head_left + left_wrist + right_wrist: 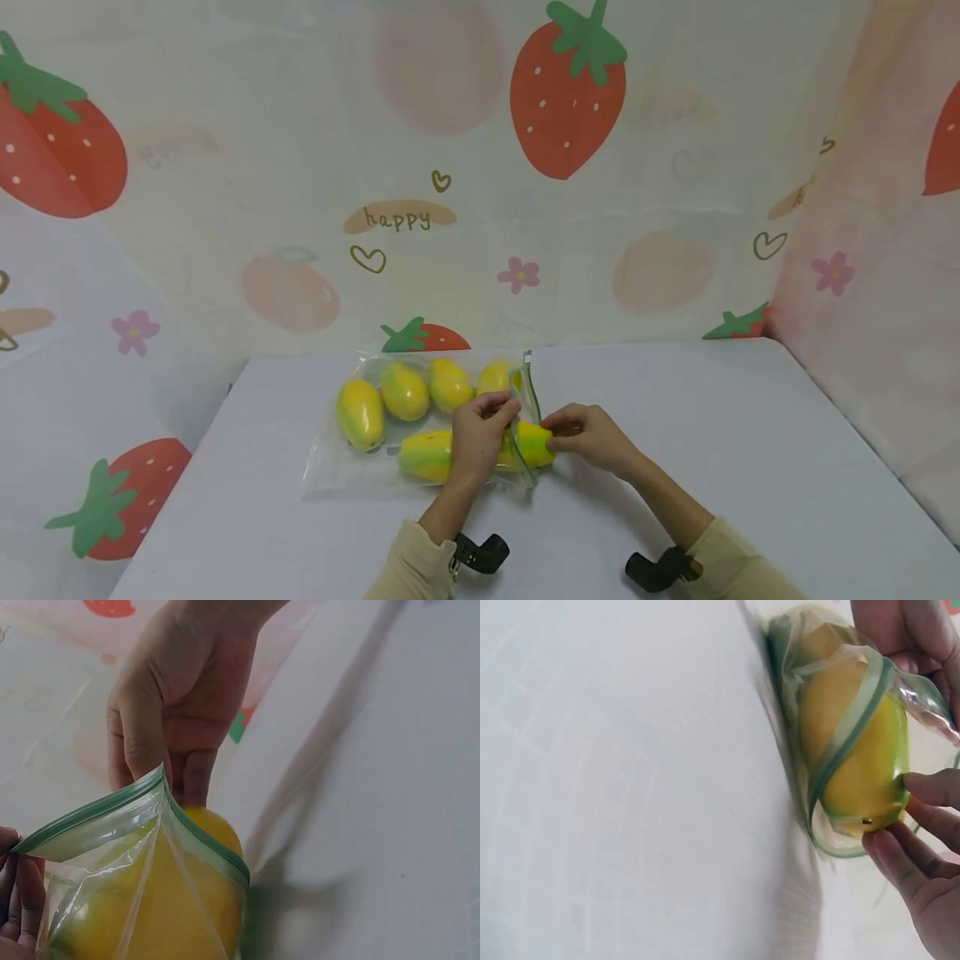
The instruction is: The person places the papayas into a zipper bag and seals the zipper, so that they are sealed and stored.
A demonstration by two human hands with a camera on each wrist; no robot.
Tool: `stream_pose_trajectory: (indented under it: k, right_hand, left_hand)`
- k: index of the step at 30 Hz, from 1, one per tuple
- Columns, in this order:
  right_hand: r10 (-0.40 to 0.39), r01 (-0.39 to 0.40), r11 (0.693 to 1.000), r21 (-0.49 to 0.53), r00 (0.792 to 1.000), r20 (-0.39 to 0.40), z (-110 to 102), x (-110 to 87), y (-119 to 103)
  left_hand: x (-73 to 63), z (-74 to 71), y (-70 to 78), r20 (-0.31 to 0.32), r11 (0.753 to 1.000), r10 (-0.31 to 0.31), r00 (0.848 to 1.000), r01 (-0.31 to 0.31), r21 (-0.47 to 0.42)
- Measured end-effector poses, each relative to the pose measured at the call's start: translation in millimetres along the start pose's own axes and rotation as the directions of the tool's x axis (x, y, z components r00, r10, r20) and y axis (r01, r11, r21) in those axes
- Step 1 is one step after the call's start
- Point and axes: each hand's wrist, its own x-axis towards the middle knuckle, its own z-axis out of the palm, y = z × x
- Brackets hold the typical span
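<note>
A clear zip bag (pixel 324 467) with a green seal lies on its side, its mouth toward the right. My left hand (pixel 478 437) pinches the upper edge of the mouth and lifts it, as the left wrist view shows at the green seal (pixel 97 804). In the mouth is a yellow-green mango (pixel 891 750), partly inside the bag, with its end poking out. My right hand (pixel 596 437) holds that end with thumb and fingertips. Another mango (pixel 425 456) lies behind it in the bag, partly hidden by my left hand.
Several more mangoes (pixel 360 414) lie in a row inside the far half of the bag. The bag rests on a white table (pixel 712 450), with a strawberry-print cloth (pixel 465 250) hanging behind it. Each wrist wears a black camera (pixel 483 554).
</note>
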Motion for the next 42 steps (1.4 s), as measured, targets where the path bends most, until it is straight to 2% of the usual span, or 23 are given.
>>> stream_pose_trajectory:
  k: [5,6,8,12,14,17,21,24,30,39,42]
  right_hand:
    - [-0.037,0.037,0.999,0.022,0.999,-0.019,6,2.0,-2]
    - [-0.035,0.036,0.999,0.027,0.999,-0.018,7,2.6,-1]
    - [-0.016,0.017,1.0,0.021,1.0,-0.017,10,3.2,-2]
    - [0.056,-0.057,0.998,-0.017,0.998,-0.042,14,5.4,-3]
    - [0.095,-0.097,0.995,-0.022,0.993,-0.064,16,6.2,-3]
    - [0.119,-0.121,0.993,-0.013,0.989,-0.084,19,7.3,-3]
    - [0.072,-0.073,0.997,-0.012,0.996,-0.053,23,6.6,-3]
    - [0.013,-0.013,1.0,-0.013,1.0,0.007,25,6.2,-4]
    - [-0.096,0.1,0.995,-0.024,0.985,0.146,31,5.2,-4]
    - [-0.088,0.09,0.996,-0.011,0.991,0.104,28,4.1,-7]
    - [-0.098,0.099,0.995,-0.011,0.99,0.102,24,3.8,-7]
  left_hand:
    - [0.5,0.1,-0.5,-0.002,1.0,0.004,1.0,-0.004,0.012]
    - [-2.6,-0.4,5.3,0.0,1.0,0.0,1.0,0.0,0.019]
    - [-6.0,-0.7,12.6,0.0,0.999,-0.009,1.0,0.009,0.035]
    - [-6.5,-0.9,14.6,0.003,0.999,-0.025,1.0,0.025,0.046]
    - [-0.9,-0.1,4.2,0.001,0.999,-0.023,1.0,0.023,0.036]
    - [0.7,-0.2,0.6,0.002,1.0,-0.007,1.0,0.007,0.025]
    - [1.0,-0.2,0.7,-0.009,1.0,0.009,1.0,-0.008,0.014]
    - [1.9,1.3,0.8,-0.03,1.0,0.03,0.999,-0.03,0.002]
    - [2.3,3.3,1.1,-0.06,0.999,0.048,0.997,-0.049,-0.011]
    - [-4.8,2.5,16.2,-0.041,1.0,0.008,0.999,-0.008,0.007]
    - [-4.6,2.5,16.2,-0.04,1.0,0.009,0.999,-0.008,0.014]
